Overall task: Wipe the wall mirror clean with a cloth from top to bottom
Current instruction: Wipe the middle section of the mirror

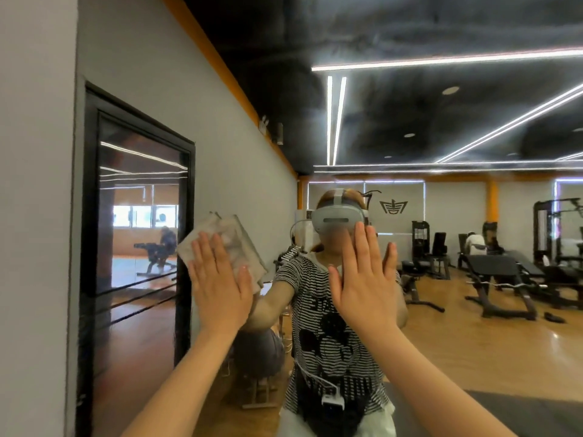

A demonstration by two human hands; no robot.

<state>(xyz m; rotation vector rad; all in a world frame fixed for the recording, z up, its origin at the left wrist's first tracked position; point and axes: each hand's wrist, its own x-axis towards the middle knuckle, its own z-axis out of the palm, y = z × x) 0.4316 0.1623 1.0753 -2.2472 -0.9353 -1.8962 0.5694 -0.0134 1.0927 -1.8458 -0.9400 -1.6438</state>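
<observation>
The mirror [441,216] is filling most of the view, reflecting the person in a striped shirt and a gym with benches [501,279]. The cloth [233,244] is lying flat against the glass, left of centre. The left hand [217,285] is pressing it with straight fingers. The right hand [362,279] is resting flat on the glass, fingers straight and holding nothing. A dark doorway [138,247] is standing at the left.

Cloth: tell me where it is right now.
In the head view, the cloth lies left of centre, pressed flat against the mirror under the left hand.
</observation>
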